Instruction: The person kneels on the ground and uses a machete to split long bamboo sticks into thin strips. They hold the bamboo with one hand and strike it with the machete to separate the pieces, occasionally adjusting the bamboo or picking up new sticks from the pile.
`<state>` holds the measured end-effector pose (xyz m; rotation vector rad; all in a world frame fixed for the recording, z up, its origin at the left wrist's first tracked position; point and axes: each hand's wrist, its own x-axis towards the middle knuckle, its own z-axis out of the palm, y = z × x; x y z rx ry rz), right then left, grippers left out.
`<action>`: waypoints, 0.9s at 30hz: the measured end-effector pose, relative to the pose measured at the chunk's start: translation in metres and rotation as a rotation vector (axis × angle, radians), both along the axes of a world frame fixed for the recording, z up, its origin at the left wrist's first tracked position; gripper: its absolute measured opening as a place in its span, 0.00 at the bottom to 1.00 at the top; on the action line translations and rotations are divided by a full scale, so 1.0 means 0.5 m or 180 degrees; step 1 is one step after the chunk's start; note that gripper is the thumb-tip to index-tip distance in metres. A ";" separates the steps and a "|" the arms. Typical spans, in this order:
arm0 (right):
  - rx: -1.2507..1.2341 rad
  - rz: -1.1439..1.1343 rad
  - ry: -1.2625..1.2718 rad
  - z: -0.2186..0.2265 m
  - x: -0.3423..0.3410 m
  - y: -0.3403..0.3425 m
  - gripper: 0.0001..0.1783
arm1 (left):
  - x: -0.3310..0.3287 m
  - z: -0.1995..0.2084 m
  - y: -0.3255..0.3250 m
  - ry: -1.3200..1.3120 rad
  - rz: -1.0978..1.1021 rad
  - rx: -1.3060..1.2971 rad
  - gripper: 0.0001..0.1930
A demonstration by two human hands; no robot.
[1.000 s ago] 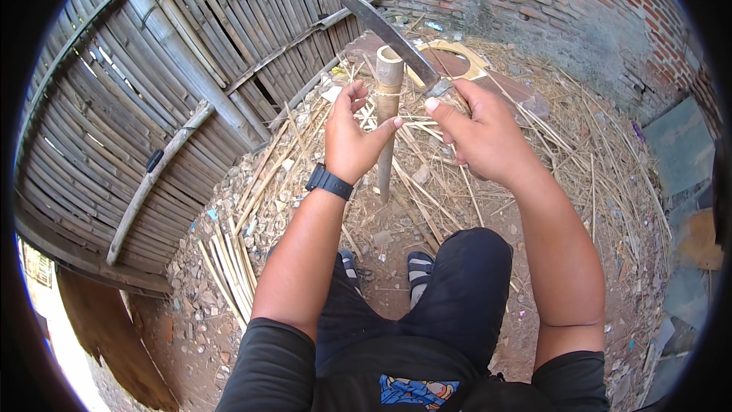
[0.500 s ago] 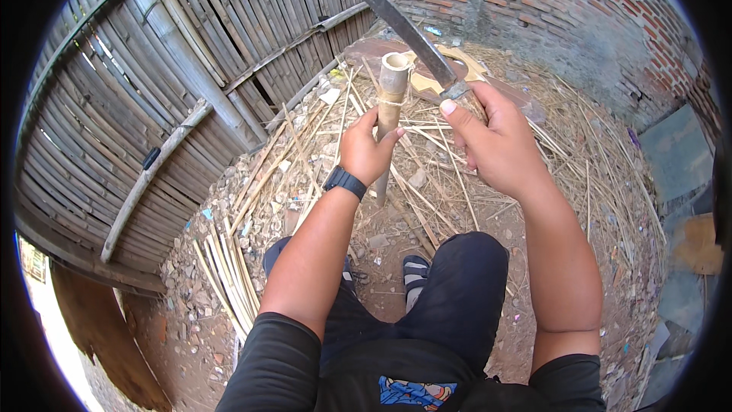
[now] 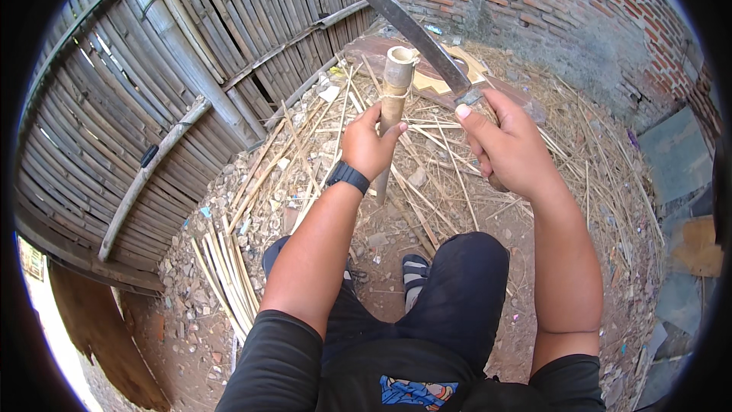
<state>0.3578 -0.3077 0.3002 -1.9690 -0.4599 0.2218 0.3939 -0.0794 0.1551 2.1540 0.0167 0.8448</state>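
On the chest of the black T-shirt (image 3: 343, 378) sits a blue, white and orange printed picture (image 3: 415, 391); any lettering in it is too small to read. The ground (image 3: 488, 217) is brown dirt strewn with stones, straw and pale split bamboo strips (image 3: 446, 133), with a sheaf of cream-coloured strips (image 3: 229, 282) lying to the left. A weathered grey fence of vertical bamboo slats (image 3: 229, 23) meets a rough red brick wall (image 3: 564, 0), patched with grey mortar. Near that corner, a flat reddish-brown slab (image 3: 366, 49) bears a yellowish cut-out piece (image 3: 476, 69).

The round, hollow, tan bamboo pole (image 3: 398, 76) stands nearly upright in front of the person, a pale tie (image 3: 394, 97) circling it below its open top. The left hand (image 3: 371, 145), wearing a black wristwatch (image 3: 348, 177), grasps the pole below this tie, thumb on the right side. The right hand (image 3: 505, 137) is clenched around the wooden handle (image 3: 497, 183) of a long, dark steel machete (image 3: 415, 34), thumb near the blade's base. The blade slants up and leftward, beyond the pole's rim.
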 end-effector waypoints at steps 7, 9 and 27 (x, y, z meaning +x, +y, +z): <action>-0.0060 0.0142 -0.1041 -0.034 0.026 0.005 0.28 | 0.001 0.008 -0.016 0.0094 0.0065 -0.0075 0.20; -0.0257 0.0169 -0.0965 -0.032 0.030 0.002 0.28 | 0.001 0.009 -0.017 0.0158 0.0067 -0.0059 0.21; -0.0109 -0.0089 -0.1118 -0.028 0.007 0.006 0.28 | 0.003 0.009 -0.020 0.0161 0.0124 -0.0129 0.23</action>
